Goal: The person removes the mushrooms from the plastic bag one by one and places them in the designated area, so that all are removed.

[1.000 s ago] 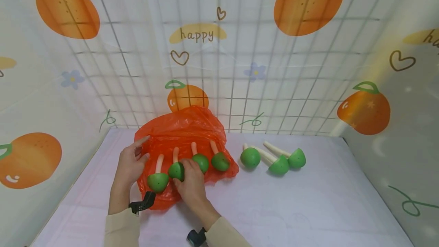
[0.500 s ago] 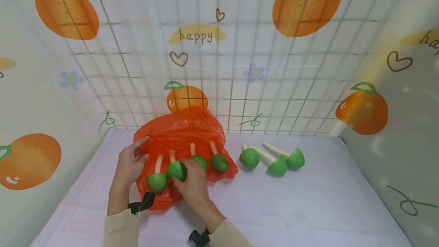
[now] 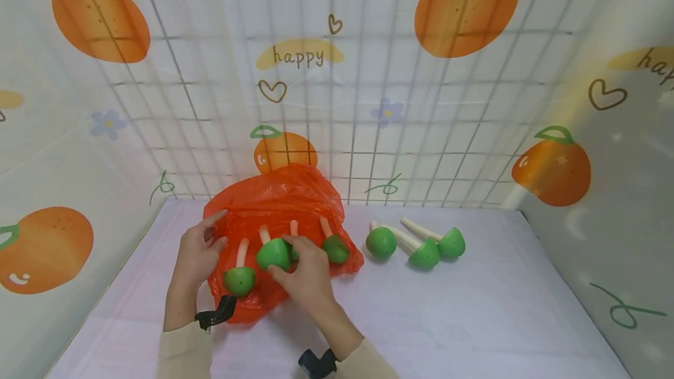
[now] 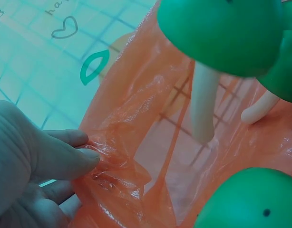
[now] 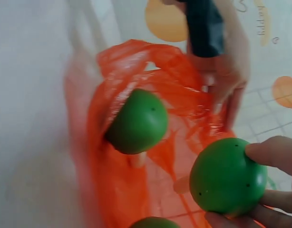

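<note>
My right hand (image 3: 308,276) pinches the green cap of a toy mushroom (image 3: 272,254), held a little above the red plastic bag (image 3: 284,186). Its pale stem points away from me; in the right wrist view thumb and fingers (image 5: 279,154) sit on the cap's side. At the bag's left edge, my left hand (image 3: 197,253) pinches the crumpled plastic between thumb (image 4: 65,156) and finger. On the bag also lie a front-left mushroom (image 3: 239,281), a right one (image 3: 335,249), and one behind my right fingers, mostly hidden, its stem (image 3: 293,228) showing.
Three more mushrooms (image 3: 424,254) lie on the white tabletop (image 3: 447,320) right of the bag. A wire grid (image 3: 379,157) behind printed cloth closes the back. Cloth walls stand left and right. Each wrist wears a black camera (image 3: 216,313).
My right hand has raised the mushroom slightly off the bag and drawn a bit to the right, its cap now tilted. The left hand keeps its place at the bag's edge.
</note>
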Demonstrator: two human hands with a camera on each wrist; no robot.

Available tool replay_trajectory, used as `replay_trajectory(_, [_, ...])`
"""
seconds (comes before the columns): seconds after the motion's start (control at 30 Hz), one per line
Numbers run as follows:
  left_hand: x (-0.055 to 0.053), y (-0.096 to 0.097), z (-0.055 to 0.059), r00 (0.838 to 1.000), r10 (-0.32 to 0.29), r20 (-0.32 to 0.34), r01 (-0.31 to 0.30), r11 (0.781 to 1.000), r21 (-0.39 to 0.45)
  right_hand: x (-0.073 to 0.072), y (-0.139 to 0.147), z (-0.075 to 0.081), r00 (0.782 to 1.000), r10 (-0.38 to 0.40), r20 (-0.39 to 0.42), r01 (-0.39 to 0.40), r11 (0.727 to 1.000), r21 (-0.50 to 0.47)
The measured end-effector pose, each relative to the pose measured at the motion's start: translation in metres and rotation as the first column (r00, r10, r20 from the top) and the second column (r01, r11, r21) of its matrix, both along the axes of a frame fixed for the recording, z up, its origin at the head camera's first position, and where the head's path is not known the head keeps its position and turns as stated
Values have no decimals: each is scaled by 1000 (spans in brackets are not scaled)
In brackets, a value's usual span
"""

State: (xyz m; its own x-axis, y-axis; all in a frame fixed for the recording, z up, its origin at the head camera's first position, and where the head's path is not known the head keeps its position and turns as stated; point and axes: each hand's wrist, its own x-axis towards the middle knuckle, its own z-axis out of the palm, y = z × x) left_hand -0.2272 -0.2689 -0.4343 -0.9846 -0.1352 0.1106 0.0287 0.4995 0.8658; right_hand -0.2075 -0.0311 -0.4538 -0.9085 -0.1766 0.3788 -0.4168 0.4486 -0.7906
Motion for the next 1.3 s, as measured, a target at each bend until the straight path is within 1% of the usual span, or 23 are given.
replay_trajectory(0.1, [0,0,-1,1000,-1,-5,0,1000,-2,2,4,7,1000,-2,-7,2,1000,-10])
replay_trajectory(0.23, [-1,0,-2,1000,2,-4,-2,1000,-5,5,9,16,1000,6,8,-6,999,-45])
replay_trajectory(0.37, [-1,1,-2,1000,2,-11,-2,1000,-1,7,12,21,1000,16,-9,-16,996,-84])
replay_trajectory(0.5, [-1,1,-2,1000,9,-14,-9,1000,-3,8,15,25,1000,8,-27,-10,997,-83])
replay_trajectory(0.6, [0,2,-1,1000,11,-2,-11,1000,-5,10,17,27,1000,0,-31,-2,997,-78])
replay_trajectory(0.8, [0,2,-1,1000,7,-2,-7,1000,-6,13,23,33,999,2,-39,-6,994,-108])
replay_trajectory(1.03, [0,1,-1,1000,2,-1,-2,1000,-4,19,30,46,998,41,-44,-48,983,-178])
replay_trajectory(1.3, [0,2,-2,1000,4,-13,-4,1000,-13,29,41,63,998,30,-58,-40,982,-183])
